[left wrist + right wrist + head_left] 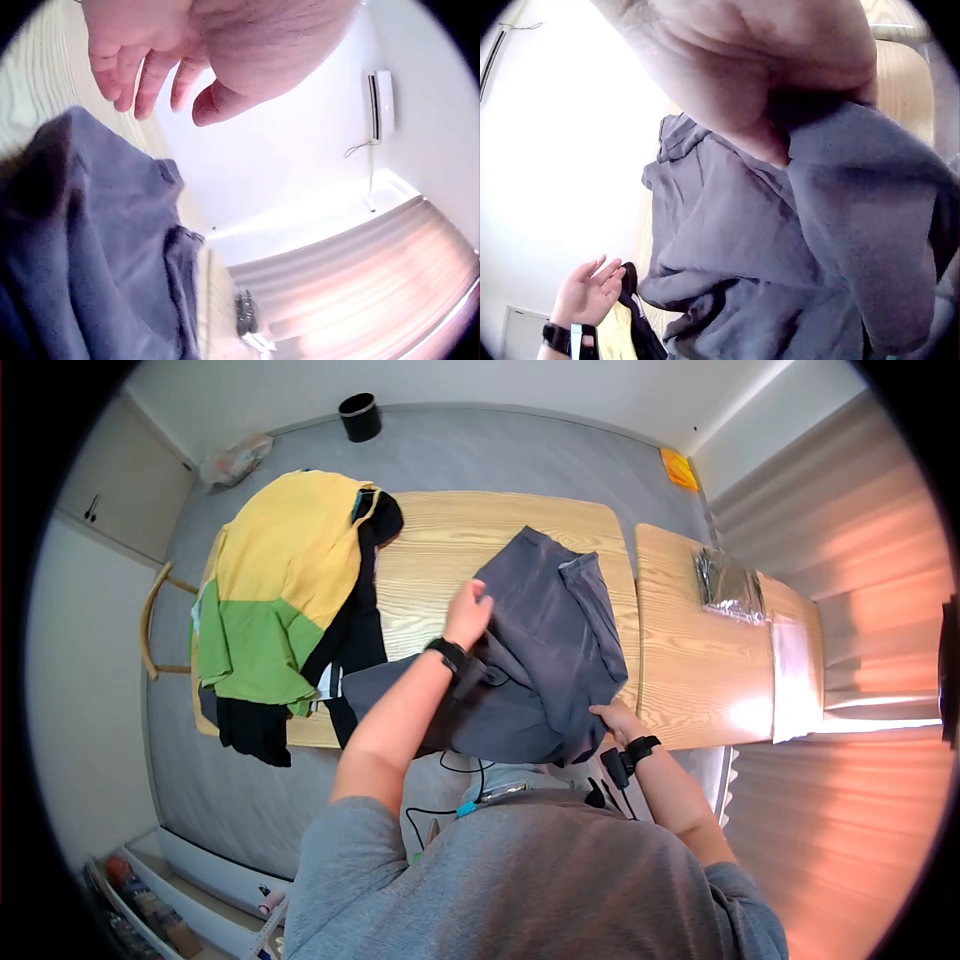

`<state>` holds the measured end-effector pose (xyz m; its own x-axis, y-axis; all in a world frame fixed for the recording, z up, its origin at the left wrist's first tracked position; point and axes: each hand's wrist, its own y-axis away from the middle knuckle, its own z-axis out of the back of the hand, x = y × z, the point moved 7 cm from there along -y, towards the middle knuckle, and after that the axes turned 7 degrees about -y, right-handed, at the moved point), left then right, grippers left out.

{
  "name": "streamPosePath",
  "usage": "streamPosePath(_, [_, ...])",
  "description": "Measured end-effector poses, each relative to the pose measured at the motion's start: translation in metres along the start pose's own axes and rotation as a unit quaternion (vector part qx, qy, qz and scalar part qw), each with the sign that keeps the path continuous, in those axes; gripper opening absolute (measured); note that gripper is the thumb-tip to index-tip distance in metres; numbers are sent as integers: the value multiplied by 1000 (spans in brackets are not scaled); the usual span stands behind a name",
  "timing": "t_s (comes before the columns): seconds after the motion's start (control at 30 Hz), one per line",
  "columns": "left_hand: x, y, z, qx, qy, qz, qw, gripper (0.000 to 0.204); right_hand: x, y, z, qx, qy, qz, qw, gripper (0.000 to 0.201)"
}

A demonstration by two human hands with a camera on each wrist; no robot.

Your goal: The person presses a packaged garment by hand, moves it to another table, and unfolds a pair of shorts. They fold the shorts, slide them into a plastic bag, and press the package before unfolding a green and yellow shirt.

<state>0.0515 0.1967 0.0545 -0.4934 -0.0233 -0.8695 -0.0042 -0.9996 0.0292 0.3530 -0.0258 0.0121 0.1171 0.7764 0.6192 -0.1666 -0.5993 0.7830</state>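
Gray garment [545, 615] is rumpled on the wood table [440, 520], center to right side, near edge, bottom folds bunched close to the person's torso. One gray stretch runs left under the left forearm toward the other clothes. Right hand [622, 722] grasps the garment at its near right corner; right wrist view has cloth caught under the thumb, other fingers mostly hidden. Left hand [467, 617] is released: fingers loosely extended, held up just beside the garment's left side, clear of the cloth in both wrist views. Strapped units on both wrists: left band [447, 652], right band [642, 745]. Left end of the table: yellow-green top [290, 550], yellow half far, green half near, lying over black clothes [365, 635] that stick out on its right and hang past the near table edge. White patch [328, 682] at the top's near right side. Second table [680, 680] sits just right of the first, carrying a clear-wrapped dark packet [730, 588] and, nearer, a shiny pale sheet [793, 675]. Curtain [840, 510] beyond it on the right. On the floor past the far edge: black bin [360, 418], plastic bag [236, 460] to its left, orange item [678, 468] by the right wall. Wooden chair [152, 622] at the table's left end.
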Motion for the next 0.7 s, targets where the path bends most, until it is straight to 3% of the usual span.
streamPosePath(0.17, [0, -64, -36, 18, -168, 6, 986, 60, -38, 2, 5, -17, -4, 1, 1000, 45])
streamPosePath(0.4, [-28, -102, -114, 54, -201, 48, 977, 79, -64, 45, 23, -33, -6, -33, 999, 37])
streamPosePath(0.57, [-40, -102, -152, -4, -299, 38, 954, 64, -109, 85, 51, -6, -15, -72, 997, 36])
streamPosePath(0.63, [-56, -83, -163, 35, -356, 43, 933, 54, -135, 95, 67, -12, -16, -70, 997, 37])
streamPosePath(0.7, [-57, -66, -189, 74, -406, -18, 911, 43, -165, 100, 83, -9, -30, -65, 997, 38])
